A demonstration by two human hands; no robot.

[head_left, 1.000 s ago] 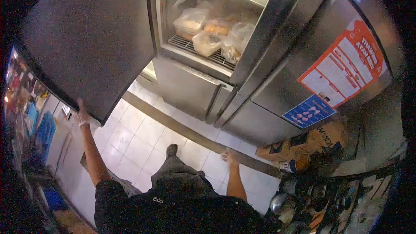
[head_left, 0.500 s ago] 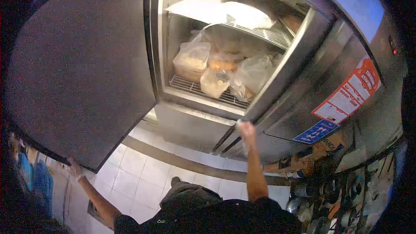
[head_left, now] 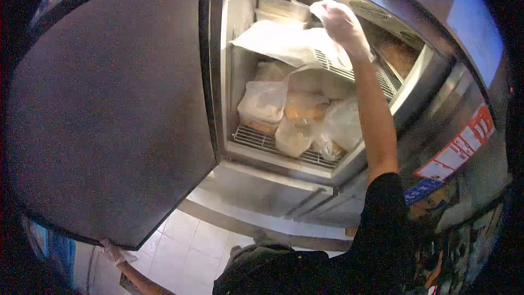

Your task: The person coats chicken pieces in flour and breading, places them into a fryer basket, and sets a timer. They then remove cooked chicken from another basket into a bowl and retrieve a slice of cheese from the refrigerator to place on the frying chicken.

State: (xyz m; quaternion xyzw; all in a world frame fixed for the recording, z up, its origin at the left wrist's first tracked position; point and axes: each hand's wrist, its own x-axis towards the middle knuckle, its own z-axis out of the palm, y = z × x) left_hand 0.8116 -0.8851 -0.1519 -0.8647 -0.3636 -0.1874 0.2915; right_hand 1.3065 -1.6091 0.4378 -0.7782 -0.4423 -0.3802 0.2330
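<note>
My left hand (head_left: 112, 252), in a clear plastic glove, grips the lower edge of the open fridge door (head_left: 120, 109). My right hand (head_left: 343, 24), also gloved, reaches in over the upper wire shelf (head_left: 382, 79). Its fingertips are by the right end of a clear plastic container (head_left: 281, 10); glare hides whether they touch it or how far they are closed. In front of that container and just below the hand lie white plastic packages (head_left: 273, 41).
On the lower rack (head_left: 254, 139) sit a bagged tub (head_left: 263, 101), a pack of orange food (head_left: 303, 106), a small bag of pale food (head_left: 293, 137) and a clear bag (head_left: 344, 123). A steel frame (head_left: 406, 98) borders the opening on the right. White floor tiles (head_left: 188, 243) show below.
My right hand has risen from the front below the opening to the upper shelf inside. My left hand stays on the door edge. The view has shifted, showing more of the upper shelf.
</note>
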